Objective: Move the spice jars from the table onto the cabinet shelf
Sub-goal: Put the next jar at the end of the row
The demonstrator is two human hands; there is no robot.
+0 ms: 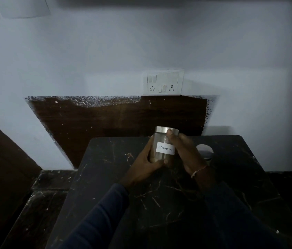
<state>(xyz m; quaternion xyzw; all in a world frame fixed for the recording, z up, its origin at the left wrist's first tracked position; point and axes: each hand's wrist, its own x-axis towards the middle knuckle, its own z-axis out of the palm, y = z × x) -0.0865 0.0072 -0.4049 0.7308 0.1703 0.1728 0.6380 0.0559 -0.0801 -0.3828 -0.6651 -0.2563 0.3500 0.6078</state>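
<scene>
Steel makes this a slippery hold: the jar (160,141) labelled cinnamon stands upright between both hands near the far edge of the dark marbled tabletop (105,177), and I cannot tell whether its base rests there. The left hand (144,164) curls its fingers round the lower body, thumb across the front. The right hand (184,153) wraps the other side, one fingertip up on the lid. Smooth walls could slide through the grip on the lift, and a loose lid might spill if tilted. What looks like a second jar (204,150) stands just beside the right hand and could be knocked. No cabinet shelf is in view.
</scene>
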